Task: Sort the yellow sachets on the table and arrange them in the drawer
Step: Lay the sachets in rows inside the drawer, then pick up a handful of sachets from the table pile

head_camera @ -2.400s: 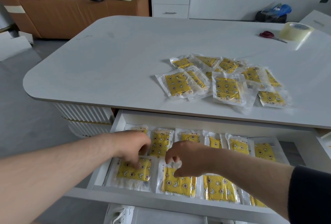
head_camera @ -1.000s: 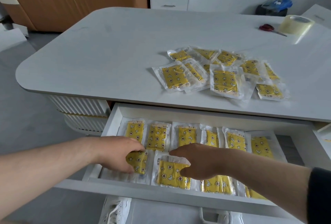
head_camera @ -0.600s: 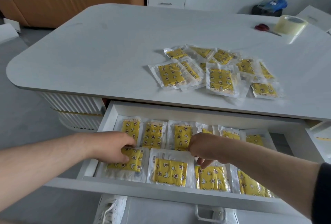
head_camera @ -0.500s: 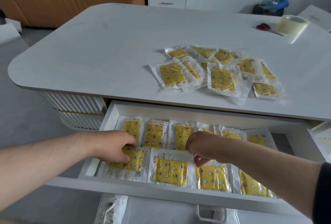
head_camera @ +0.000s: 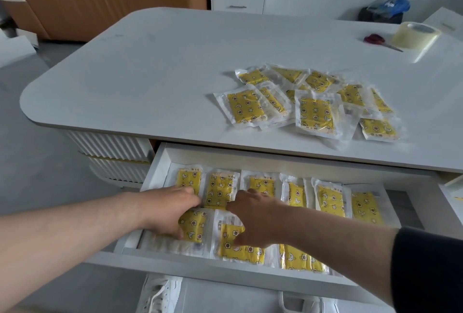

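Working inside the drawer (head_camera: 156, 167) with both: left grip (head_camera: 170, 212) laid over the front sachet (head_camera: 194, 225) beneath it, right grip (head_camera: 253, 217) over the next sachet (head_camera: 240, 250). Cannot tell whether pinching or merely pressing. Nudge each flat and square, edges just beside neighbours, without overlap. Then reach beyond both for the pile (head_camera: 317, 116) on the table (head_camera: 150, 74).

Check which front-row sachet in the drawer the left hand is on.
The leftmost front-row sachet, by the drawer's left wall: the left hand rests on it. The right hand covers the next sachet.
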A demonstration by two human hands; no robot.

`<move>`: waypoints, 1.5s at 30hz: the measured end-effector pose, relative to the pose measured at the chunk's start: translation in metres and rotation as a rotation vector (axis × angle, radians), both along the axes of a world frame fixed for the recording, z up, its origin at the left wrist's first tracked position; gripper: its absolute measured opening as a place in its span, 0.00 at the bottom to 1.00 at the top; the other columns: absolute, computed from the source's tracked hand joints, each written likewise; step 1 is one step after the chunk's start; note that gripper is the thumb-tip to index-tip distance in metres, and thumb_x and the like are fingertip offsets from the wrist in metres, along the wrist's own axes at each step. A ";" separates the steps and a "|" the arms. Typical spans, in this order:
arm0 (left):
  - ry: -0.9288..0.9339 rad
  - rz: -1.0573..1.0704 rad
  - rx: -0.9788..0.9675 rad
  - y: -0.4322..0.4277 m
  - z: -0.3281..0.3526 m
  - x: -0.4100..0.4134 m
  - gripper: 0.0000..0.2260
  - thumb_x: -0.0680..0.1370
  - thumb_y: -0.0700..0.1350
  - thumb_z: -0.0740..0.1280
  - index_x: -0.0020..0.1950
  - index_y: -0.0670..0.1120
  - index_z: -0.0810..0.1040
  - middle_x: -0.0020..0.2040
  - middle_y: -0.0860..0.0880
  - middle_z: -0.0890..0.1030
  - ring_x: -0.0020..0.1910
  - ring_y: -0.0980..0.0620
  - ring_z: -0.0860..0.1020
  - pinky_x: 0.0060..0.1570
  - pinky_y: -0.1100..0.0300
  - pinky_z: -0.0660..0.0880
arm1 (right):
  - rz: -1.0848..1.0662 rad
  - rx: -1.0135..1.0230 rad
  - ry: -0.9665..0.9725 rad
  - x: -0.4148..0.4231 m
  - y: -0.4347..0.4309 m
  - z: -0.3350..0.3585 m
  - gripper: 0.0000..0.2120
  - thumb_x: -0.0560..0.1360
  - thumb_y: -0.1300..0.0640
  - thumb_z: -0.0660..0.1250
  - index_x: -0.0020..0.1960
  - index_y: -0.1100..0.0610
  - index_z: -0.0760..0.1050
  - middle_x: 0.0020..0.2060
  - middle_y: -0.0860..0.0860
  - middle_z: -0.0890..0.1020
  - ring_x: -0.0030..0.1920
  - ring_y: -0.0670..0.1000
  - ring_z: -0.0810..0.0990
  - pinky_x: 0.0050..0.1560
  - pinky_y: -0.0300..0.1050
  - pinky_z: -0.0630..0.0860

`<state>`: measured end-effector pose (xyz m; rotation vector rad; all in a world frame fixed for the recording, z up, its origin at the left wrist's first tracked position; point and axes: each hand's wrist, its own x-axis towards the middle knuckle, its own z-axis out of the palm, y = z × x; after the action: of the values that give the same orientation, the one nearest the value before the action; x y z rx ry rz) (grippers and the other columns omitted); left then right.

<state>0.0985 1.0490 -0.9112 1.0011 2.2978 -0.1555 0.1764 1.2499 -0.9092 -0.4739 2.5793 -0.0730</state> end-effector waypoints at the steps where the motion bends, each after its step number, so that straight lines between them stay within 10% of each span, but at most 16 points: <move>1: -0.003 0.013 0.009 -0.001 -0.001 0.000 0.29 0.70 0.53 0.74 0.69 0.54 0.68 0.60 0.56 0.71 0.60 0.56 0.70 0.59 0.62 0.69 | -0.002 -0.014 -0.013 -0.001 0.001 0.000 0.33 0.73 0.39 0.68 0.73 0.53 0.64 0.64 0.54 0.72 0.65 0.57 0.71 0.63 0.54 0.73; 10: -0.013 0.018 0.004 0.000 0.008 -0.001 0.26 0.72 0.53 0.72 0.68 0.56 0.68 0.59 0.57 0.70 0.58 0.56 0.70 0.56 0.62 0.69 | -0.056 -0.129 -0.047 0.004 0.010 0.007 0.34 0.75 0.41 0.66 0.76 0.50 0.58 0.71 0.52 0.67 0.70 0.55 0.66 0.69 0.53 0.68; 16: 0.065 0.048 0.149 0.029 0.059 0.001 0.18 0.76 0.57 0.65 0.64 0.56 0.72 0.60 0.56 0.73 0.59 0.55 0.73 0.55 0.61 0.71 | -0.228 -0.340 0.024 0.006 0.024 0.076 0.20 0.75 0.43 0.67 0.65 0.47 0.75 0.59 0.45 0.79 0.57 0.46 0.78 0.60 0.42 0.76; 23: 0.085 0.509 0.720 0.076 0.120 -0.004 0.09 0.75 0.54 0.69 0.39 0.51 0.78 0.36 0.54 0.80 0.35 0.57 0.78 0.35 0.60 0.72 | -0.719 -0.578 0.360 -0.001 0.079 0.146 0.07 0.75 0.51 0.66 0.39 0.51 0.79 0.30 0.44 0.78 0.29 0.41 0.74 0.30 0.32 0.69; 30: 0.300 1.023 0.798 0.097 0.115 -0.058 0.19 0.73 0.57 0.64 0.30 0.44 0.69 0.20 0.50 0.75 0.24 0.46 0.78 0.29 0.62 0.68 | -1.073 -0.323 0.516 -0.032 0.117 0.137 0.07 0.73 0.52 0.63 0.44 0.55 0.75 0.38 0.48 0.80 0.37 0.49 0.77 0.33 0.41 0.71; 39: 0.348 0.993 0.536 0.124 0.100 -0.066 0.39 0.64 0.71 0.69 0.60 0.41 0.70 0.57 0.44 0.78 0.56 0.42 0.77 0.45 0.57 0.72 | -1.039 -0.085 0.389 -0.046 0.117 0.121 0.33 0.76 0.36 0.59 0.70 0.59 0.66 0.64 0.54 0.76 0.63 0.56 0.74 0.54 0.47 0.70; 45: 0.181 1.016 0.442 0.126 0.106 -0.077 0.37 0.65 0.62 0.74 0.64 0.41 0.69 0.59 0.43 0.77 0.57 0.43 0.77 0.52 0.55 0.75 | -1.052 -0.059 0.380 -0.046 0.119 0.117 0.36 0.74 0.35 0.62 0.69 0.60 0.64 0.64 0.56 0.74 0.66 0.56 0.70 0.62 0.48 0.69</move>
<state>0.0218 1.1754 -0.8051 -0.1103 2.7731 0.7217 0.1301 1.3692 -0.7918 0.9702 2.8958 -0.4494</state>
